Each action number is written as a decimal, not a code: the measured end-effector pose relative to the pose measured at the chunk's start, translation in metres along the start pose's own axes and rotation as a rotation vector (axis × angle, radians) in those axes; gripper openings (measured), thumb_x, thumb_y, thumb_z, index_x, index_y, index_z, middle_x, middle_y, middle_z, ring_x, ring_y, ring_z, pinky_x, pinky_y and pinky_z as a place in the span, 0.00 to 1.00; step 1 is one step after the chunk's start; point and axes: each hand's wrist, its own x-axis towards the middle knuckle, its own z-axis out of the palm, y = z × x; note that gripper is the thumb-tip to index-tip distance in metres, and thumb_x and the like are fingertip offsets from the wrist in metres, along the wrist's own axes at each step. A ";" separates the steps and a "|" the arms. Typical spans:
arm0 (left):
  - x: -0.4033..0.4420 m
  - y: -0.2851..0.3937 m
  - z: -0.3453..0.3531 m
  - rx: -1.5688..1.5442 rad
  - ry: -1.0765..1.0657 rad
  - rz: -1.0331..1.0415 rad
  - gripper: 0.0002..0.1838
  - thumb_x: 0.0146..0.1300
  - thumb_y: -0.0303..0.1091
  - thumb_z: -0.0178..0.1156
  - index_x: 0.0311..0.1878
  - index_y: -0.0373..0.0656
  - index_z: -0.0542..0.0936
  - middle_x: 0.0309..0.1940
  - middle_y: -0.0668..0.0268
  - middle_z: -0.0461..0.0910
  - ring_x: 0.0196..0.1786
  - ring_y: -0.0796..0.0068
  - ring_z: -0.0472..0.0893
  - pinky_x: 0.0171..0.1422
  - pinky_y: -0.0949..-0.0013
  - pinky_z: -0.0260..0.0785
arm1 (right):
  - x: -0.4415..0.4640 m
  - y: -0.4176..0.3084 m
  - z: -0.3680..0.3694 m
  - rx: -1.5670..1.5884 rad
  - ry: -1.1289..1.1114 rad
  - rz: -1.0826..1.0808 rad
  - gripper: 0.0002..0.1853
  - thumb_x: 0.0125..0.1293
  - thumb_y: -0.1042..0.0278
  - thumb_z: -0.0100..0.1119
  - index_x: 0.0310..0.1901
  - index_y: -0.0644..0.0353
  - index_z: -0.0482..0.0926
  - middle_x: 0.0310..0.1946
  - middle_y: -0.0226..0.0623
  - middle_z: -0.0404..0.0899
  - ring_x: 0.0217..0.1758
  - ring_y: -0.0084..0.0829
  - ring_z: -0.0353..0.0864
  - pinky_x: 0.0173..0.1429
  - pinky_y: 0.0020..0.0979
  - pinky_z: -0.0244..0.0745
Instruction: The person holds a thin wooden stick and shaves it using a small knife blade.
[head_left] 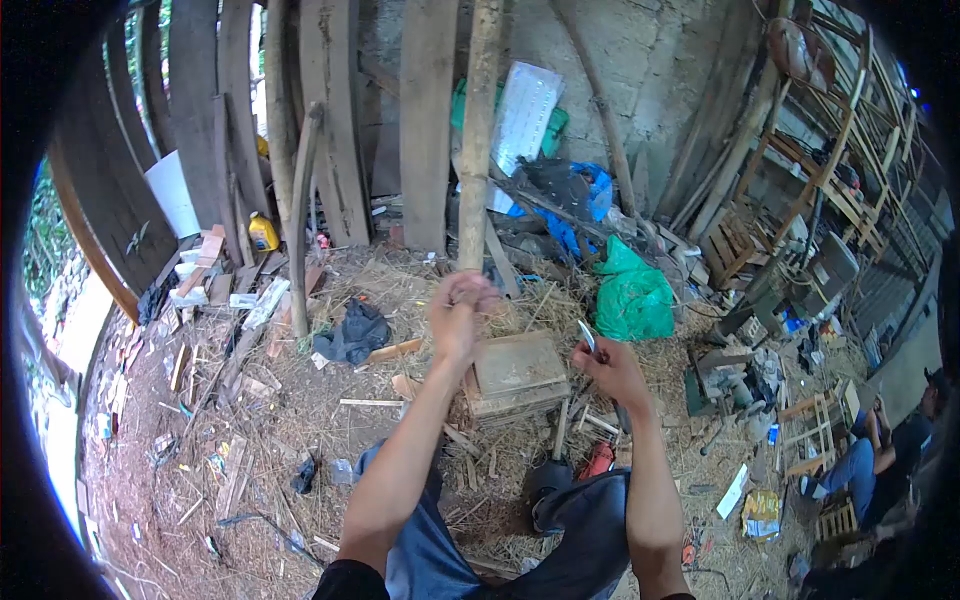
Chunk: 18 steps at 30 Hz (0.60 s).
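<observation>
My left hand [462, 315] is raised over the near side of a wooden block [522, 362], its fingers curled and blurred by motion. Whatever it may hold is too smeared to make out. To the right, my right hand [615, 375] is closed around a knife [587, 335], whose pale blade points up and to the left. The two hands are apart, with the dusty block between and below them. Wood shavings and short sticks lie around the block. A red object [600, 458] rests on the ground below my right hand, near my knee.
A green plastic bag [634, 292] lies beyond the block, and a dark cloth [355, 332] to its left. An upright pole [478, 150] stands ahead. A yellow jug [263, 232] sits by the plank wall. Another person [880, 450] sits at the far right.
</observation>
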 end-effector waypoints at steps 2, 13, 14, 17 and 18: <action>0.004 0.003 -0.008 -0.040 0.041 -0.044 0.08 0.65 0.27 0.56 0.45 0.35 0.76 0.34 0.62 0.79 0.35 0.71 0.81 0.39 0.71 0.76 | -0.002 -0.005 -0.002 0.121 0.059 0.108 0.07 0.60 0.66 0.63 0.35 0.61 0.80 0.21 0.20 0.69 0.24 0.13 0.64 0.27 0.22 0.57; -0.016 -0.001 0.014 0.369 -0.177 0.056 0.09 0.65 0.30 0.56 0.46 0.37 0.77 0.31 0.67 0.78 0.32 0.78 0.78 0.38 0.73 0.71 | 0.009 0.038 -0.001 -0.028 0.178 -0.002 0.15 0.70 0.60 0.50 0.47 0.64 0.76 0.29 0.28 0.77 0.34 0.20 0.72 0.38 0.24 0.68; -0.022 -0.006 0.021 0.424 -0.270 0.028 0.09 0.65 0.29 0.57 0.45 0.37 0.78 0.31 0.67 0.78 0.31 0.80 0.77 0.36 0.74 0.70 | 0.006 0.013 0.002 0.159 0.220 -0.010 0.15 0.72 0.61 0.46 0.48 0.64 0.75 0.29 0.28 0.77 0.33 0.19 0.72 0.37 0.24 0.68; -0.038 -0.010 0.037 0.473 -0.448 -0.046 0.08 0.65 0.29 0.58 0.43 0.36 0.79 0.30 0.68 0.79 0.29 0.82 0.75 0.34 0.76 0.69 | 0.003 -0.020 0.008 0.301 0.139 0.077 0.14 0.73 0.64 0.44 0.52 0.63 0.71 0.29 0.28 0.76 0.30 0.15 0.68 0.33 0.21 0.66; -0.042 -0.010 0.041 0.477 -0.523 -0.082 0.08 0.64 0.30 0.58 0.42 0.36 0.80 0.29 0.68 0.79 0.28 0.84 0.75 0.33 0.77 0.68 | 0.001 -0.030 0.010 0.340 0.120 0.049 0.13 0.72 0.64 0.46 0.52 0.62 0.71 0.28 0.27 0.75 0.24 0.13 0.64 0.26 0.17 0.60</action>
